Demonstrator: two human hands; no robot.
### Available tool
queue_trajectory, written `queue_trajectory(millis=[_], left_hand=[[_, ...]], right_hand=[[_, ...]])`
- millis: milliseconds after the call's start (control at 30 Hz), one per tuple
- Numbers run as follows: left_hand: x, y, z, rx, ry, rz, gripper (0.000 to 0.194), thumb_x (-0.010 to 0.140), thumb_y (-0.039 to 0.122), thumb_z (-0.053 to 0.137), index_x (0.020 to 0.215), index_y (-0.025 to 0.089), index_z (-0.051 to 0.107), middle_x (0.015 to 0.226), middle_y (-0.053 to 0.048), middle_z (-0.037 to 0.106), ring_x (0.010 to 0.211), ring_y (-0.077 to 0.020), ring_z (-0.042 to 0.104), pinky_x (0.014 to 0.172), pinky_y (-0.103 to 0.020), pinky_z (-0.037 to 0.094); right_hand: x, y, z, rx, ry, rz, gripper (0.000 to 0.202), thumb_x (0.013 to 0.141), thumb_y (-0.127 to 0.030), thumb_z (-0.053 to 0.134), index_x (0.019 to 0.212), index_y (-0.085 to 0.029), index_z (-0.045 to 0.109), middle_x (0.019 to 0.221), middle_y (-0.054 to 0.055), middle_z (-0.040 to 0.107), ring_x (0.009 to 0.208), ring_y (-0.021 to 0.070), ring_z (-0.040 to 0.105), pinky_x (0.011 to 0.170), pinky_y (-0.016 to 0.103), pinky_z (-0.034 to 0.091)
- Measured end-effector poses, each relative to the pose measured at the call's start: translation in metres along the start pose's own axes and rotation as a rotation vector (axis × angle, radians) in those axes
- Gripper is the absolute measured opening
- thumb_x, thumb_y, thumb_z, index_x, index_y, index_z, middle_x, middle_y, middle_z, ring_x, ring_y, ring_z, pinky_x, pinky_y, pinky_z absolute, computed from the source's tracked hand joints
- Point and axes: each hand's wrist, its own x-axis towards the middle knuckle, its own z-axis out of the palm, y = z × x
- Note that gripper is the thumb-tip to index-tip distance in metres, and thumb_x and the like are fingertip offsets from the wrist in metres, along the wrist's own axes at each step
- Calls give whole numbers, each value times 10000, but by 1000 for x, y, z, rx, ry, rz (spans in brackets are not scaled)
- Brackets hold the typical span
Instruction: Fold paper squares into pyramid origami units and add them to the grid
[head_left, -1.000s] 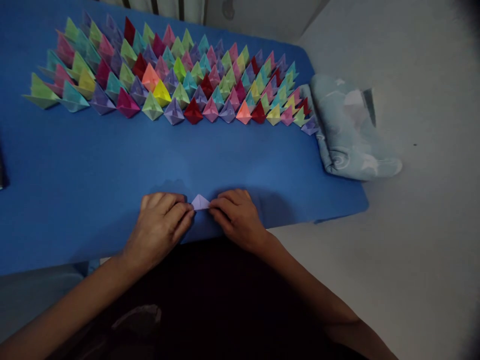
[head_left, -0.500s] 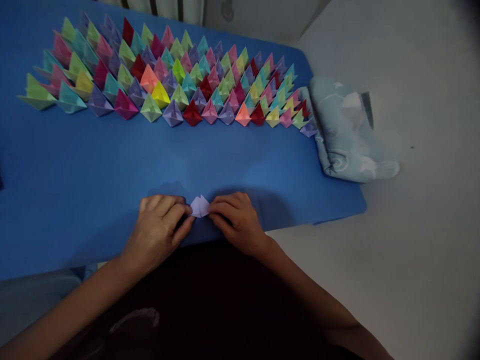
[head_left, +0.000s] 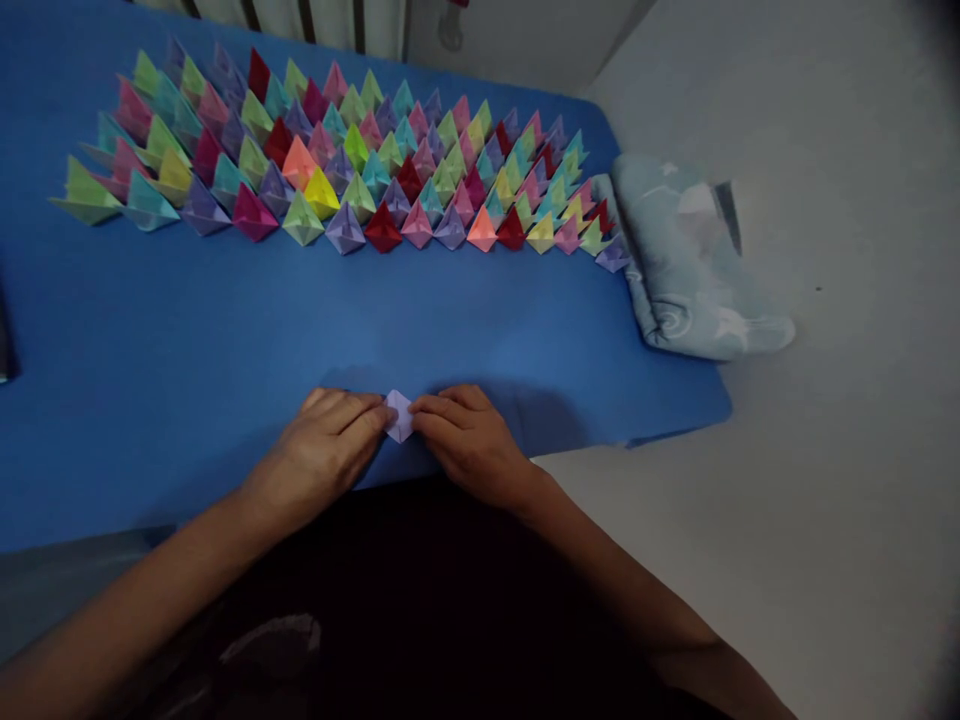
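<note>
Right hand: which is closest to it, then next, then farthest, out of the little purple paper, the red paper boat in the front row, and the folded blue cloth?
From the right hand:
1. Little purple paper, touching its fingertips.
2. Red paper boat, straight ahead in the front row.
3. Folded blue cloth, off to the right, past the mat's edge.

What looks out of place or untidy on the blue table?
Nothing stands out. The folded paper boats stand in tidy rows on the blue table, and both hands, left hand and right hand, pinch a small lilac paper.
</note>
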Motion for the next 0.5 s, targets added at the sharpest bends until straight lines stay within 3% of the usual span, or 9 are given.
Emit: queue_trajectory(millis=[233, 333, 500], left_hand=[[7, -5, -1, -26, -103, -17, 327, 1004, 214, 459, 1271, 163, 642, 1181, -138, 703, 994, -258, 670, 859, -423, 518], [9, -5, -1, -29, -148, -23, 334, 1003, 227, 448, 1252, 159, 659, 1167, -140, 698, 988, -264, 669, 850, -429, 523], [9, -4, -2, -49, -118, -30, 335, 1012, 225, 429, 1228, 157, 675, 1135, -133, 706, 954, -255, 670, 825, -414, 530]], right_hand=[[3, 3, -3, 0, -34, -71, 233, 1014, -160, 468, 996, -199, 697, 1110, 50, 744, 937, 191, 574, 858, 339, 472], [3, 3, -3, 49, -56, -25, 200, 997, -159, 499, 1016, -196, 695, 1092, 66, 736, 941, 195, 585, 857, 357, 468], [1, 1, -1, 131, 28, 134, 208, 1007, -263, 515, 976, -175, 701, 1025, 94, 714, 930, 200, 615, 867, 374, 486]])
